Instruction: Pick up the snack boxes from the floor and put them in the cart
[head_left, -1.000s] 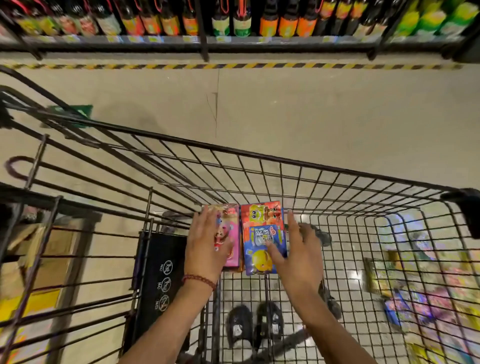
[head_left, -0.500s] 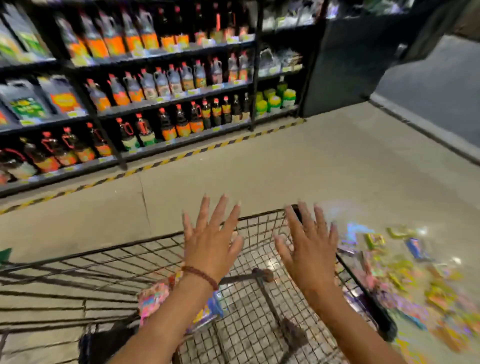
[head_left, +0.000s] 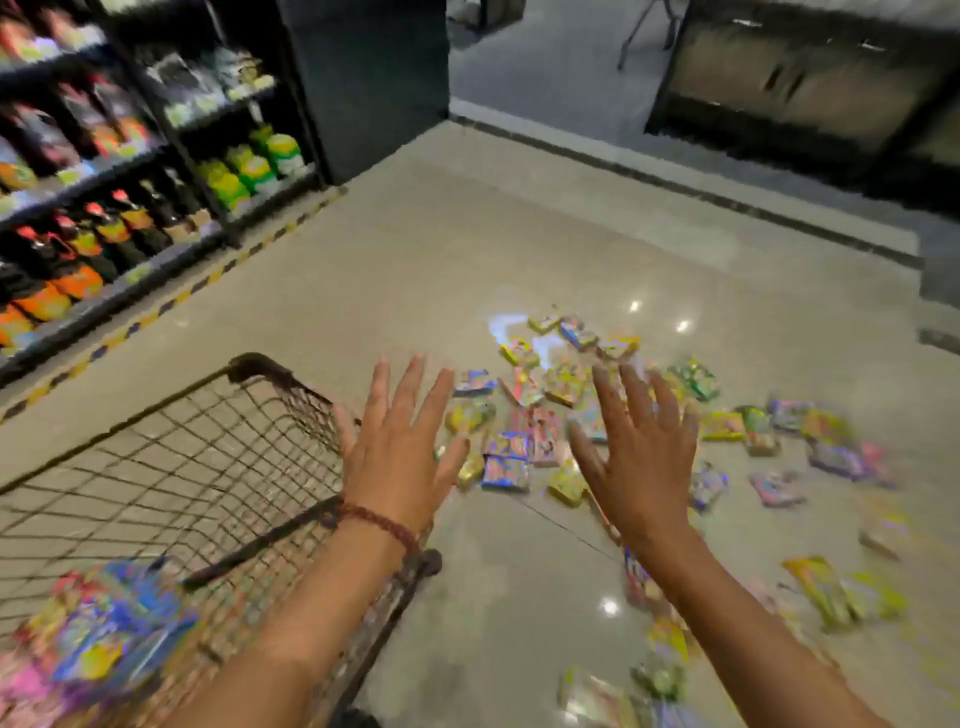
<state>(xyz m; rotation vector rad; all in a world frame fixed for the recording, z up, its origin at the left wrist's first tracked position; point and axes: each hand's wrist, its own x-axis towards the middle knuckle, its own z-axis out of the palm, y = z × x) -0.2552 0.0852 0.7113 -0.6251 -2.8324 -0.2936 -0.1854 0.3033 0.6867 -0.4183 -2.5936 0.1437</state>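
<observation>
Both my hands are empty. My left hand has its fingers straight and spread, and my right hand is the same, palm down, nothing held in either. They hang in the air over the floor, the left just past the cart rim.

The boxes lie scattered on the floor from about 12 o'clock round to 4 o'clock of my hands, the thickest heap straight ahead between and beyond my fingertips. More lie at 5 o'clock near my right forearm. Everything is blurred, so I cannot tell one box's edges from the next.

To do this reach well, I judge I should go for the nearest heap, lower both palms flat and squeeze a few boxes that lie side by side between them, rather than snatch one at a time. Flat boxes on glossy tile may slide, so I would press inward before lifting.

The cart stands at 8 o'clock, a wire basket. In its near corner at 7 o'clock lie some boxes already, a blurred bright pile; how many I cannot tell. The far part shows only bare mesh.
</observation>
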